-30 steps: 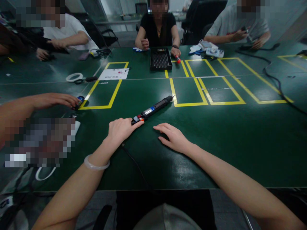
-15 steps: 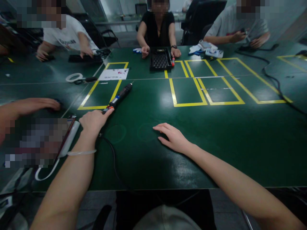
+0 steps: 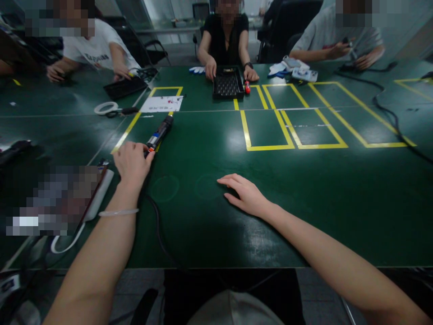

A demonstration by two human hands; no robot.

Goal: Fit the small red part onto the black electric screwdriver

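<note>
My left hand (image 3: 131,161) lies on the green table (image 3: 304,203), its fingers curled on the rear end of a black electric screwdriver (image 3: 159,132). The tool lies flat and points away toward a white sheet of paper (image 3: 161,104). It has a blue band and red marks near my fingers. Its black cable (image 3: 158,234) runs from under my wrist back to the table's near edge. My right hand (image 3: 245,194) rests flat on the table to the right, palm down, fingers apart and holding nothing.
Yellow tape rectangles (image 3: 267,131) mark the tabletop. Across the table a person's hands rest at a black tray (image 3: 228,83) with a red-handled tool (image 3: 247,87) beside it. A white ring (image 3: 105,108) and another black tray (image 3: 125,87) lie far left. A cable (image 3: 389,113) crosses the right side.
My left hand has slid the screwdriver from the table's middle to the left and swung its tip toward the white paper. The right hand has stayed put.
</note>
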